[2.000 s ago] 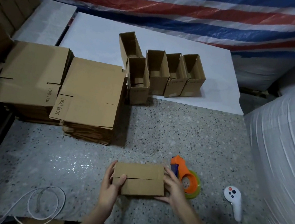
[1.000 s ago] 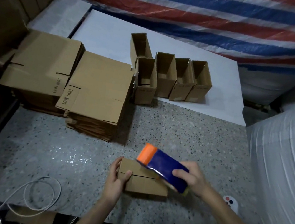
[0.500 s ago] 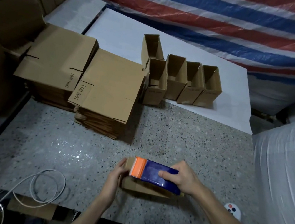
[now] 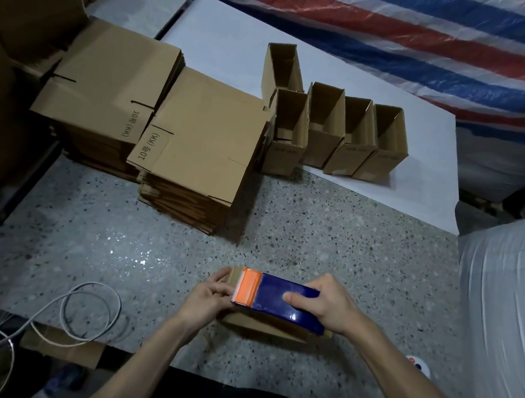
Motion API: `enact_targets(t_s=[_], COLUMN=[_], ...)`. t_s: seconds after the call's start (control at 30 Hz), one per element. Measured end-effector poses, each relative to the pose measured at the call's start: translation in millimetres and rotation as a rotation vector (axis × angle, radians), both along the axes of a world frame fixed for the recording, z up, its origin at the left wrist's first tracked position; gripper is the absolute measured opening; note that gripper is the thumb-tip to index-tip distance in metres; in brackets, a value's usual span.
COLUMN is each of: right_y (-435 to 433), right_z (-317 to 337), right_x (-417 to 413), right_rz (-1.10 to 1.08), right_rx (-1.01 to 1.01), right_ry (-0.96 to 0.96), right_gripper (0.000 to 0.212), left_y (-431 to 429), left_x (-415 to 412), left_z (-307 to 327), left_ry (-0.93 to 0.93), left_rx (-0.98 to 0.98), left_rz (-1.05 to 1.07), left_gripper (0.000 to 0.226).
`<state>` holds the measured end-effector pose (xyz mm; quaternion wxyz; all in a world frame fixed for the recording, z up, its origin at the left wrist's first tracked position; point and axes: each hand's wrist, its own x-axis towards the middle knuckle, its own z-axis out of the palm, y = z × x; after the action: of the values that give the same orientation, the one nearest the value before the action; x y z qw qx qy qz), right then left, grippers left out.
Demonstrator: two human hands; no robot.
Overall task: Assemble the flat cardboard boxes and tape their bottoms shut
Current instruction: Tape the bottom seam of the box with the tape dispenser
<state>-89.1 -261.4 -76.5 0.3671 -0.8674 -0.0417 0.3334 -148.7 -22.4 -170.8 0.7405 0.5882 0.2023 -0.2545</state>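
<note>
- Head view: the small cardboard box (image 4: 260,326) lies on the speckled table (image 4: 334,238), low in the frame at about 6 o'clock and close to the near edge.
- Its long axis runs from 9 o'clock to 3 o'clock, with the 3 o'clock end dipping slightly toward the person. Most of its top face is covered, and only its 9 o'clock corner and its near side show.
- The tape dispenser (image 4: 279,297) lies on top of the box along the same axis, with its orange end toward 9 o'clock and its blue body toward 3 o'clock.
- The left hand (image 4: 208,297) is at the box's 9 o'clock end. Its fingers are curled narrowly round that end and grip it, with the fingertips just beside the dispenser's orange end.
- The right hand (image 4: 326,305) comes in from 4 o'clock and is wrapped round the dispenser's blue body at its 3 o'clock end. One digit lies flat along the blue face, pointing toward 9 o'clock.
- Two stacks of flat boxes (image 4: 201,140) stand side by side toward 10 o'clock from the hands, well apart from them.
- Five assembled boxes (image 4: 325,129) stand open-topped at 12 o'clock. Most of them rest on a white sheet (image 4: 225,39).
- A looped cable (image 4: 75,310) lies at 8 o'clock, over the table's near edge.
- A white controller (image 4: 417,365) shows partly at 4 o'clock, past the right forearm.
- A striped tarp (image 4: 420,34) hangs across the top of the frame, from 12 to 2 o'clock.
</note>
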Motion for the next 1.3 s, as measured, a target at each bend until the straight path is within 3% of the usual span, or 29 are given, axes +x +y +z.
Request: enact_targets(t_s=[0.13,0.27,0.6,0.83,1.0,1.17,1.3], right_y=[9.1,16.7,-3.5,-1.5,-2.3,-8.6,1.4], right_z=[7.0,17.6,26.8,15.8,14.1,10.6,11.7], right_x=[4.6,5.2,6.8,3.1,5.2,6.9,10.4], right_rz=[0.033,0.135,0.185,0.215,0.213,0.178,0.227], right_rx=[-0.064,-0.137,-0.228,-0.344,-0.339,-0.315,-0.327], right_ry=[0.032,0.020,0.064,0.060,0.068,0.061,0.098], right_gripper=[0.046,0.054,0.039,0.047,0.042,0.043,0.047], left_y=[-2.2,8.5,24.9,29.8,27.9,34.9,35.2], left_x=[3.0,-2.5,-20.7,-37.4,-45.1,-40.4,-48.0], left_z=[7.3,3.8,-15.6,-25.1,-22.2,-10.2,-21.8], left_ry=[0.027,0.090,0.226,0.202,0.172,0.082,0.160], left_rx=[0.003,-0.021,-0.162,-0.334,-0.347,-0.470,-0.374], left_rz=[0.088,0.150,0.292,0.345,0.398,0.294,0.354], left_gripper=[0.040,0.033,0.030,0.039,0.015,0.022,0.022])
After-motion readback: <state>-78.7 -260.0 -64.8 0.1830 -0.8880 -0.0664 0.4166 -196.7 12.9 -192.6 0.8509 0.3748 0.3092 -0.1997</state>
